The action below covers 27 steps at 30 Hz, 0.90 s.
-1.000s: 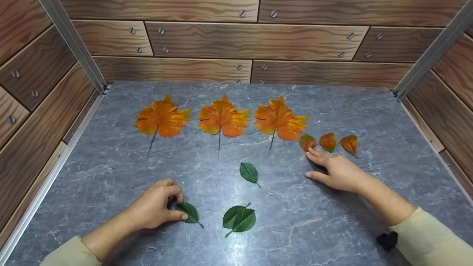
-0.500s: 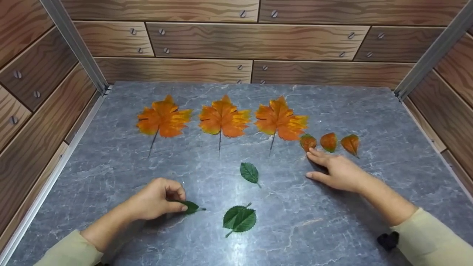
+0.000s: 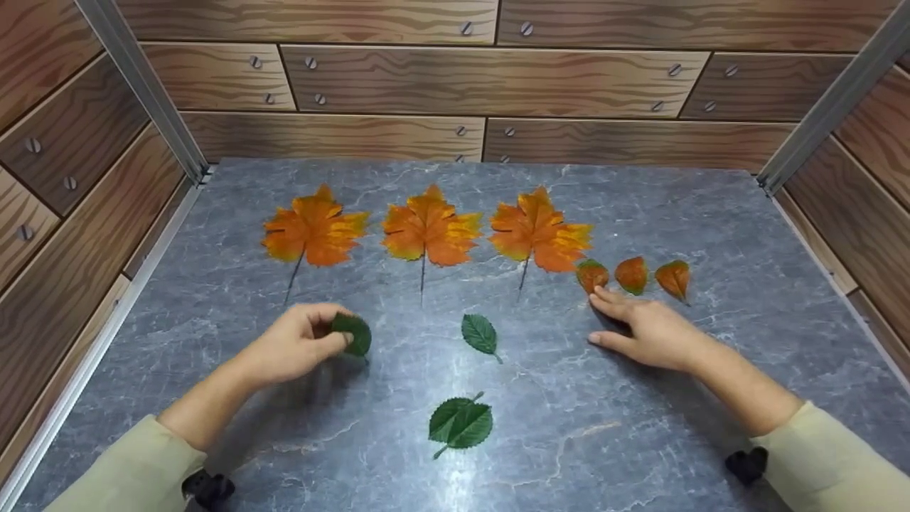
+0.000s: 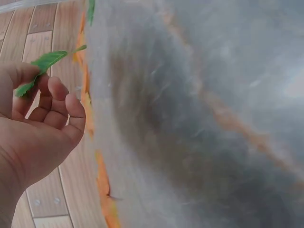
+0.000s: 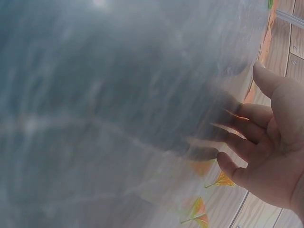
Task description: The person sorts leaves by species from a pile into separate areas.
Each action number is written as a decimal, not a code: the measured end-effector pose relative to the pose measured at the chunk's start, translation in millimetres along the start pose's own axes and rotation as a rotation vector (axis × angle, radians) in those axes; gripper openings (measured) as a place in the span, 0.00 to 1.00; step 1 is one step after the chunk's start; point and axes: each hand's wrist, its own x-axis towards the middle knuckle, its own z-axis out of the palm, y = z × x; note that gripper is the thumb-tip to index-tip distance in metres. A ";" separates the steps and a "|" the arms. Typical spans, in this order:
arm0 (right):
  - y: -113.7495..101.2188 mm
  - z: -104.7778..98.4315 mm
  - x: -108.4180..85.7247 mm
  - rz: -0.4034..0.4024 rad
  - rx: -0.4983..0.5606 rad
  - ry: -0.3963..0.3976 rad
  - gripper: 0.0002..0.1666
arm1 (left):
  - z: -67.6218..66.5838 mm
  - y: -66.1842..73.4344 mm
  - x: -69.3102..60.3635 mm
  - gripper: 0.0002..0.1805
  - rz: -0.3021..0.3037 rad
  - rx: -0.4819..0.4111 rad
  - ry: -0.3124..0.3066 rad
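Observation:
In the head view my left hand point(image 3: 298, 345) pinches a green leaf point(image 3: 357, 336) between thumb and fingers, raised above the table. The left wrist view shows this green leaf point(image 4: 50, 61) with its stem pointing away from the hand. My right hand point(image 3: 650, 331) rests on the table with fingers extended, its fingertips touching the lower edge of a small orange-brown leaf point(image 3: 591, 274). Two similar small leaves, a middle one point(image 3: 631, 275) and a right one point(image 3: 673, 277), lie beside it. A single green leaf point(image 3: 480, 333) lies mid-table. Nearer me, two green leaves point(image 3: 469, 424) overlap.
Three large orange maple leaves, a left one point(image 3: 313, 227), a middle one point(image 3: 429, 227) and a right one point(image 3: 537, 231), lie in a row toward the back of the grey marbled table point(image 3: 554, 455). Wood-patterned walls point(image 3: 490, 82) enclose the back and sides.
My left hand has lifted the green leaf off the table and moved it away from me, turning it more upright. The right hand has stayed where it was.

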 end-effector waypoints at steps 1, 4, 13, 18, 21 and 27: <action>0.2 0.1 0.1 -0.001 -0.002 0.000 0.46 | -2.0 0.5 2.2 0.10 0.000 -0.006 0.011; 0.3 0.1 0.4 -0.002 -0.005 -0.001 0.46 | -8.0 2.3 8.1 0.16 -0.025 -0.034 0.045; 0.4 -1.0 0.7 0.000 -0.004 -0.003 0.45 | -26.6 -0.2 22.4 0.17 -0.114 -0.012 0.128; 0.7 0.0 0.7 -0.002 -0.004 -0.001 0.45 | -36.6 -8.1 30.0 0.13 -0.116 0.042 0.128; 1.0 0.2 0.2 0.001 0.000 0.003 0.45 | -40.1 -12.5 34.4 0.12 -0.123 0.070 0.118; 1.6 -0.1 0.5 -0.003 -0.001 0.009 0.45 | -40.0 -22.8 44.0 0.10 -0.142 0.108 0.122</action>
